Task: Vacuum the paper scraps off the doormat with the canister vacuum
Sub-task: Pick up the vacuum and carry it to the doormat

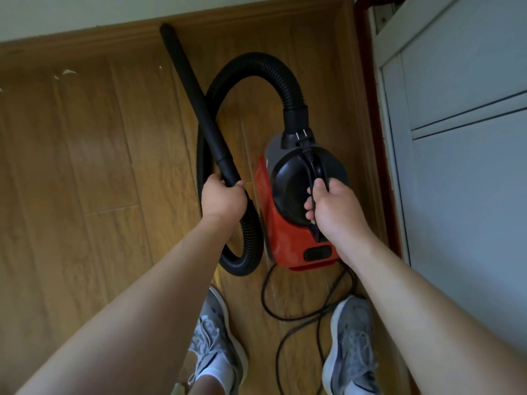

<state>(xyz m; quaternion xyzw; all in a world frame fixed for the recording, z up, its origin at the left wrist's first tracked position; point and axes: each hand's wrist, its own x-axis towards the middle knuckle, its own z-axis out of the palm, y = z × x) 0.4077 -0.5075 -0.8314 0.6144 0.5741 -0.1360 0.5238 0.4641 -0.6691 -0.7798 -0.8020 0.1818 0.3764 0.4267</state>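
Grey mesh trainers [352, 349] stand on the brown wooden plank floor [85, 166], with a loose black power cord [273, 306] looped between them. My right hand [330, 212] is clenched round the top handle of the red-and-black plastic canister vacuum [285, 232], with the cord pinned under the fingers. My left hand [222, 198] grips the rigid black wand [194, 95]. No doormat is in view. I judge this a carry: keep the canister level and step clear of the cord.

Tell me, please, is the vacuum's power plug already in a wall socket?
No: the plug, its two prongs bare, rests atop the canister vacuum, which the right hand grips by its handle.
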